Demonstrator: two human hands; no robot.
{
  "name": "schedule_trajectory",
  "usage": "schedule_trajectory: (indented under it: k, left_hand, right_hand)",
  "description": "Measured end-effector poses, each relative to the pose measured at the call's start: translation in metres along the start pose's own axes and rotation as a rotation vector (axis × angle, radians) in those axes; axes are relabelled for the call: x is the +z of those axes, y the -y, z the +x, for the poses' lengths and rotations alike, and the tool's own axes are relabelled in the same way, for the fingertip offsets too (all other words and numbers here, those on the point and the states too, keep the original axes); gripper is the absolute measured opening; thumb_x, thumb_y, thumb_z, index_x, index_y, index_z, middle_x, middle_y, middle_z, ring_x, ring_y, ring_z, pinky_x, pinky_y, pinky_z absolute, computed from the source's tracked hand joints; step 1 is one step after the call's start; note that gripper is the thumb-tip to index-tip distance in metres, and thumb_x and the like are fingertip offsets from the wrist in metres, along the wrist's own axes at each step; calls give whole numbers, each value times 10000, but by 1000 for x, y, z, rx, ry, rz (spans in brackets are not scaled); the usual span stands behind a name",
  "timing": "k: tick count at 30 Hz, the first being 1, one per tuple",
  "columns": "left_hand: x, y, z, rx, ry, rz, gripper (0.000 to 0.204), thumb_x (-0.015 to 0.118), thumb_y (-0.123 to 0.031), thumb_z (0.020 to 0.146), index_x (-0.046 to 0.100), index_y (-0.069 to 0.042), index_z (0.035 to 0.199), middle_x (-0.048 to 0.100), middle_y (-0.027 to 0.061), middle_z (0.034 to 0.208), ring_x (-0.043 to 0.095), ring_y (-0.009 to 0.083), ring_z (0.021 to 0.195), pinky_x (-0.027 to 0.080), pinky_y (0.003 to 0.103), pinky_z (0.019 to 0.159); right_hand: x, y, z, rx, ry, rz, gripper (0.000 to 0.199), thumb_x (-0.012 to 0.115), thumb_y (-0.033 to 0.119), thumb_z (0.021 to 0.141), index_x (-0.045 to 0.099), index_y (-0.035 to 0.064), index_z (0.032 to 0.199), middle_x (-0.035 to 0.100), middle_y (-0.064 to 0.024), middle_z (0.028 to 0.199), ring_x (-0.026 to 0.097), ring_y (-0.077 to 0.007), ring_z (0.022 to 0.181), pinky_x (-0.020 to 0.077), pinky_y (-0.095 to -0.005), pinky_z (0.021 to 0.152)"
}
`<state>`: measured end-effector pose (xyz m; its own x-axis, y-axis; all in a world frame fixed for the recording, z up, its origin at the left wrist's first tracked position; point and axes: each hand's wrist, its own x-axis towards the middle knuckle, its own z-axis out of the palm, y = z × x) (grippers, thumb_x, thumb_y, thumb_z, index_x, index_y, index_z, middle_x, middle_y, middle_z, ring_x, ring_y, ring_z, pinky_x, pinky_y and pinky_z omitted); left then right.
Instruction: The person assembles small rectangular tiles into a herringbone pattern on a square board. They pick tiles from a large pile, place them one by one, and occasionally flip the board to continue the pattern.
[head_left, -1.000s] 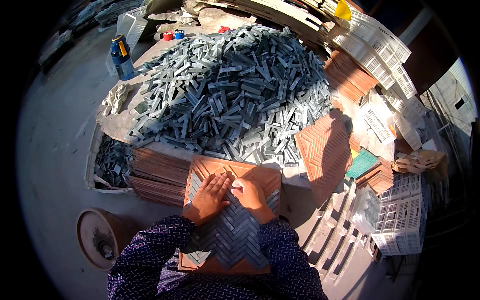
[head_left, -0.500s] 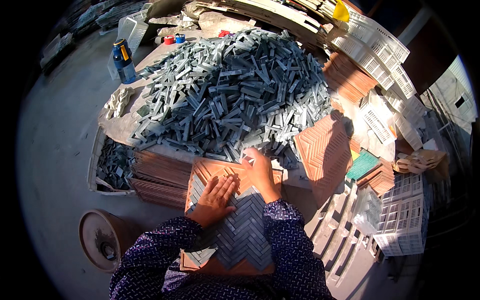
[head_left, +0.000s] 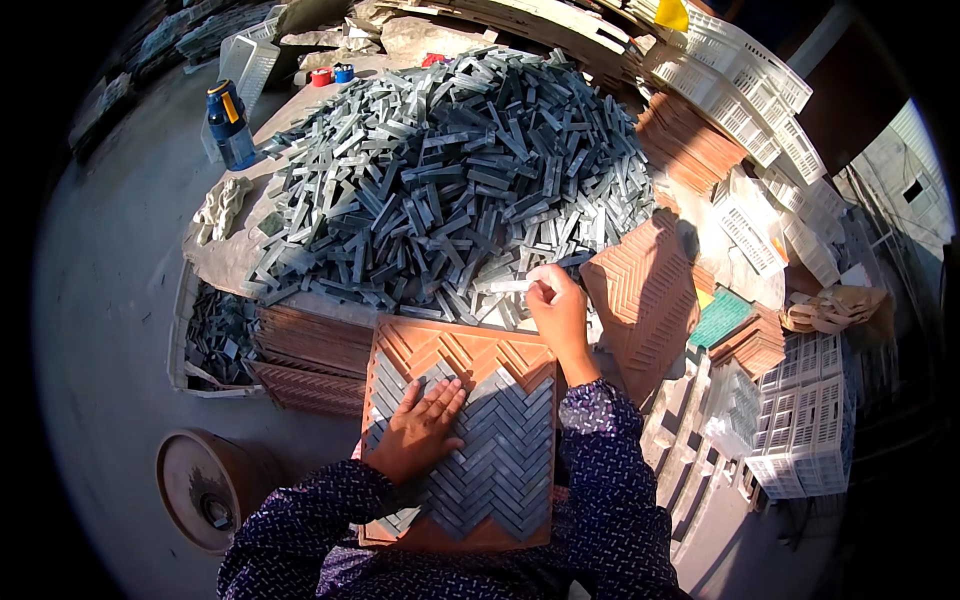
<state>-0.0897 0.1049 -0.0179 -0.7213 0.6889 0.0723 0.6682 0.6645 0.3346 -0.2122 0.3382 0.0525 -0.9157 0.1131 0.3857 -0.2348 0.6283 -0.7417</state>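
Note:
An orange-brown grooved mould tray (head_left: 455,340) rests in front of me, its far rows bare. Grey stone strips (head_left: 495,440) fill the rest of it in a herringbone pattern. My left hand (head_left: 418,430) lies flat on these strips at the left, fingers stretched and a little apart. Beyond the tray's far right corner, my right hand (head_left: 560,310) is closed in a pinch on a pale stone strip (head_left: 508,286). That strip is at the near edge of a large heap of loose stone strips (head_left: 460,180).
Another grooved tray (head_left: 645,290) leans right of the heap. More trays (head_left: 310,345) are stacked at the left, beside a bin of stone pieces (head_left: 215,335). A blue bottle (head_left: 231,125) and a white cloth (head_left: 222,208) sit far left. White crates (head_left: 800,430) stand at the right.
My right hand has moved right, from over the tray's far edge to beside the heap, and a pale strip now shows in its fingers. My left hand has slid slightly nearer me.

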Motion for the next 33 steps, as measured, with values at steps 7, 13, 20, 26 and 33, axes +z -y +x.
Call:
schedule_trajectory:
  k: [7, 13, 20, 26, 33]
  left_hand:
    - [5, -5, -11, -18, 3, -73, 818, 653, -440, 780, 309, -56, 1414, 302, 98, 1481, 254, 227, 1384, 118, 491, 1131]
    - [1, -6, -16, -32, 31, -57, 779, 617, -474, 799, 341, -53, 1393, 312, 96, 1476, 273, 225, 1375, 146, 481, 1126]
    - [-10, -22, -28, -24, 146, 78, 781, 588, -488, 813, 315, -59, 1406, 263, 96, 1496, 247, 237, 1382, 147, 493, 1119]
    - [-14, -30, -42, -19, 183, -61, 794, 609, -427, 817, 272, -26, 1413, 242, 153, 1491, 208, 289, 1391, 148, 514, 1113]
    - [-7, -29, -46, -22, 175, -12, 801, 566, -499, 819, 281, -51, 1420, 249, 113, 1496, 221, 256, 1386, 145, 520, 1106]
  right_hand:
    - [-32, -34, -61, 404, 300, 596, 139, 575, 3, 845, 585, -11, 983, 598, -11, 775, 569, -66, 712, 448, -197, 616]
    - [-42, -39, -73, 246, 275, 160, 121, 635, 30, 814, 606, -6, 925, 635, -50, 799, 585, -62, 742, 471, -228, 637]
    - [-50, -42, -69, 239, 166, 334, 88, 640, 62, 835, 596, -4, 872, 610, -38, 715, 578, -83, 587, 454, -226, 527]
    - [-61, -68, -74, 318, 134, 368, 83, 630, 46, 849, 613, -6, 912, 622, -18, 721, 560, -55, 580, 452, -209, 504]
    - [-65, -62, -82, 383, 164, 407, 102, 628, 58, 853, 623, -9, 930, 619, -15, 741, 558, -56, 610, 462, -203, 542]
